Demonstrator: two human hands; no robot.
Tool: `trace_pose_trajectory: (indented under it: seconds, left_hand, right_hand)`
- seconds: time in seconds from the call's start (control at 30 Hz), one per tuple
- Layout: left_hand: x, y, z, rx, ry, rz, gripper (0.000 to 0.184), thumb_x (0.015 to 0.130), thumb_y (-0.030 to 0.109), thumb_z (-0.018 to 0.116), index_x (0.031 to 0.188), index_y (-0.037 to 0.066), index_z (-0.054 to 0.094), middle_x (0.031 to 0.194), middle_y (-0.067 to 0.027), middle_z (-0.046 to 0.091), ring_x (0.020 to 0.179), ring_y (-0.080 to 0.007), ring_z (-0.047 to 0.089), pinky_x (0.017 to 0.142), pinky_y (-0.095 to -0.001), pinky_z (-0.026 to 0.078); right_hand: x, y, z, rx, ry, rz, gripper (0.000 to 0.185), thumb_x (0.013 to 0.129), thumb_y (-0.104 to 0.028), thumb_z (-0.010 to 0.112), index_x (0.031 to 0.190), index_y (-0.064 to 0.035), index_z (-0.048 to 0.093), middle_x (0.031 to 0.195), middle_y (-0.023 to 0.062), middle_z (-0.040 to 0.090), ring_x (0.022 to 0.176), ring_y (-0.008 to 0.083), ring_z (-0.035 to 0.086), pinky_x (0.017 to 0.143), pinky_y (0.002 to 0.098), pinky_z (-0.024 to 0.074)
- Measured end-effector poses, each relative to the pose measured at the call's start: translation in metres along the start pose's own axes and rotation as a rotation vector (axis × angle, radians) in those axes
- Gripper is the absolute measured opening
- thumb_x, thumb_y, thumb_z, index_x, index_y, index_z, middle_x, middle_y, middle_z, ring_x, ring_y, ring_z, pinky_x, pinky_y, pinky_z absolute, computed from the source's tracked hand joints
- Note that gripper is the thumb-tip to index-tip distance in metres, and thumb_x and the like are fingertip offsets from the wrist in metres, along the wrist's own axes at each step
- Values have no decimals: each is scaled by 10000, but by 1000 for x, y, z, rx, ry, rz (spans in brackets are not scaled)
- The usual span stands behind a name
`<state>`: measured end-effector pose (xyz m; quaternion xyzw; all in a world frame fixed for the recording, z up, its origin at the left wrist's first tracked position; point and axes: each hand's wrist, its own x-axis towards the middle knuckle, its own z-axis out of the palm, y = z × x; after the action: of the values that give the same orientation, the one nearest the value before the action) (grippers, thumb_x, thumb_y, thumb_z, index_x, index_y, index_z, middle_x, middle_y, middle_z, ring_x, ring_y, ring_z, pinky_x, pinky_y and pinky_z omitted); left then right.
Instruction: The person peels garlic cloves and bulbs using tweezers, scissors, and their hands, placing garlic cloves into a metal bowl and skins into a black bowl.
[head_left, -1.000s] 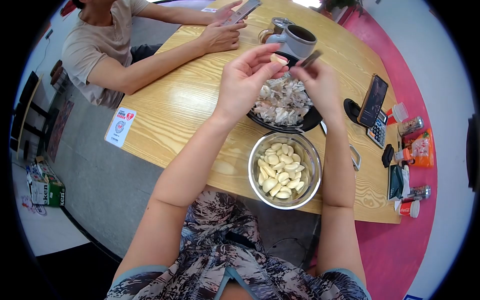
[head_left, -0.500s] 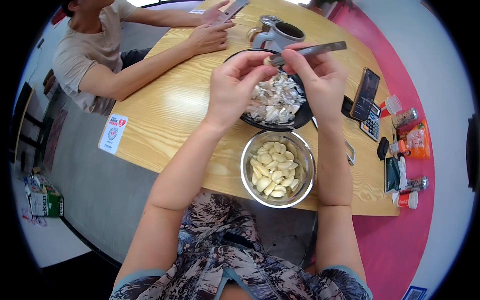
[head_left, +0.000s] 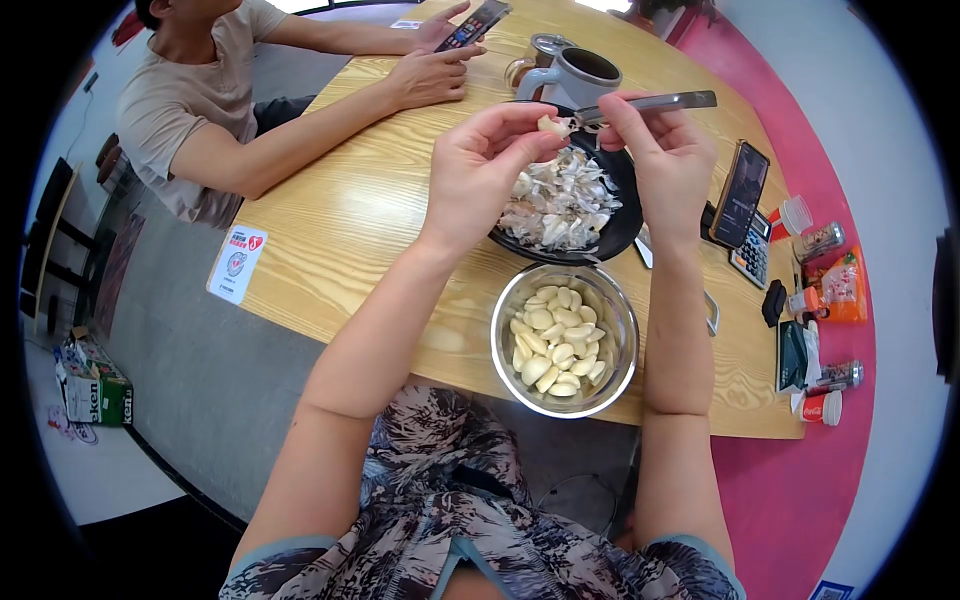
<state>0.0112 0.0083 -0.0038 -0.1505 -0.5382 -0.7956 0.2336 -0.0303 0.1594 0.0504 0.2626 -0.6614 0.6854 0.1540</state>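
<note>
In the head view, the left hand (head_left: pixel 478 165) pinches a garlic clove (head_left: pixel 551 125) between thumb and fingertips, above the far part of a black dish (head_left: pixel 629 205). The right hand (head_left: pixel 672 150) grips a small knife (head_left: pixel 678 101) between thumb and fingers, its handle pointing away to the right and its blade end close by the clove; whether the two touch is too small to tell. Papery peelings (head_left: pixel 560 205) lie heaped in the dish. Just beside it, nearer the body, a steel bowl (head_left: pixel 622 318) holds pale peeled cloves (head_left: pixel 560 345). Behind the dish stands a mug (head_left: pixel 582 92). On the right side of the wooden table (head_left: pixel 360 210), a phone (head_left: pixel 741 195) leans upright near a calculator (head_left: pixel 749 262). Across at the left, another person (head_left: pixel 205 120) sits with a forearm on the table, holding a second phone (head_left: pixel 474 27).
</note>
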Motion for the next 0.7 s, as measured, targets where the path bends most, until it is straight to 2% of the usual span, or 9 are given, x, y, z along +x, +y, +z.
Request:
trace_pose_trajectory:
  seconds: [0.13, 0.23, 0.33, 0.43, 0.47, 0.5, 0.57, 0.6, 0.7]
  left_hand:
    - [1, 3, 0, -26, -3, 9, 205, 876, 3, 614, 1073, -56, 610, 998, -113, 670, 897, -144, 654, 813, -257, 548]
    - [3, 4, 0, -70, -4, 5, 209, 872, 3, 620, 1074, -49, 614, 1007, -115, 670, 904, -145, 653, 810, -257, 544]
    - [5, 1, -3, -50, 14, 11, 207, 863, -2, 629, 1067, -36, 624, 1007, -106, 672, 897, -141, 654, 805, -253, 538]
    - [6, -3, -7, -57, 14, 7, 199, 853, -3, 640, 1051, -19, 638, 999, -87, 674, 876, -127, 652, 799, -243, 529]
    - [6, -3, -7, -57, 19, 8, 199, 853, -3, 640, 1051, -19, 638, 999, -87, 674, 876, -127, 652, 799, -243, 529]
    - [6, -2, -7, -42, 32, 4, 189, 851, -2, 644, 1039, -13, 645, 990, -79, 675, 866, -120, 649, 794, -238, 526]
    - [5, -2, -7, -26, 48, 0, 179, 848, -1, 647, 1027, -7, 651, 982, -71, 675, 856, -113, 647, 788, -232, 522]
    - [4, -3, -7, -2, 52, 8, 176, 846, -1, 651, 1021, -5, 653, 975, -66, 676, 852, -108, 645, 785, -229, 521]
    - [4, -3, -5, 39, 55, 17, 171, 842, -5, 653, 1013, -2, 655, 966, -60, 676, 851, -104, 644, 781, -225, 520]
  right_hand:
    - [7, 13, -7, -59, 24, -37, 121, 834, -96, 702, 881, 13, 680, 761, 47, 675, 635, 75, 616, 577, 190, 488]
    - [9, 33, -12, -223, -8, -15, 127, 828, -101, 694, 860, 21, 680, 737, 63, 680, 633, 103, 625, 591, 231, 497]
    - [9, 44, -18, -743, -497, 160, 180, 800, -130, 687, 849, 42, 664, 736, 124, 682, 671, 174, 642, 649, 317, 499]
    - [11, 55, -19, -644, -358, 48, 221, 794, -165, 709, 872, 37, 663, 764, 110, 688, 698, 151, 642, 660, 306, 491]
    - [7, 30, -9, -393, -207, 97, 202, 807, -156, 716, 899, 17, 669, 797, 87, 692, 725, 124, 640, 677, 276, 493]
    - [6, 17, -6, -392, -214, 96, 202, 807, -156, 716, 899, 17, 669, 797, 87, 692, 725, 124, 640, 677, 276, 493]
    - [3, 1, -3, -105, -48, -30, 151, 831, -122, 706, 917, -2, 674, 816, 59, 689, 753, 98, 633, 686, 239, 491]
    - [1, -4, -1, -33, -53, -25, 102, 841, -74, 694, 914, -5, 678, 827, 52, 688, 766, 87, 633, 691, 216, 490]
    - [-3, -7, 4, -27, -108, -90, 115, 832, -64, 702, 918, 9, 675, 824, 53, 687, 750, 80, 631, 676, 206, 485]
